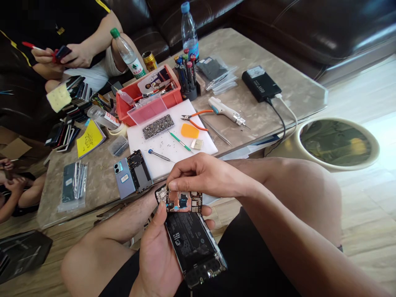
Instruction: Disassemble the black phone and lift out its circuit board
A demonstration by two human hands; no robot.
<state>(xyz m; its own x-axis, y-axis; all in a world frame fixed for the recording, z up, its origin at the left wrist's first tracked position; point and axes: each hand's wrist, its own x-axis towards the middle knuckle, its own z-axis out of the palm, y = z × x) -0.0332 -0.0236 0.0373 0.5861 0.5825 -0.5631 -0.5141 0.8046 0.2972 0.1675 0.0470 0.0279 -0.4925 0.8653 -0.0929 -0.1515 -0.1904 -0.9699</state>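
An opened smartphone (pixel 193 243) lies along my left hand (pixel 162 247), its black battery facing up and my fingers wrapped round its edges. At the phone's upper end is a circuit board (pixel 182 201) with a copper-coloured patch. My right hand (pixel 198 175) pinches that board's upper left edge between thumb and fingers. Whether the board is fully free of the phone I cannot tell. On the table just beyond are a blue-grey phone back cover (pixel 126 179) and an opened phone frame (pixel 139 171), side by side. A small screwdriver (pixel 159 155) rests on the white mat (pixel 139 142).
On the mat lie a screw box (pixel 158 126), orange-handled cutters (pixel 198 119) and a green pick tool (pixel 180 142). Behind stand a red bin (pixel 123 109), bottles and a white electric screwdriver (pixel 227 111). A black charger (pixel 261 84) trails cables. A co-worker (pixel 77 49) sits at the back left.
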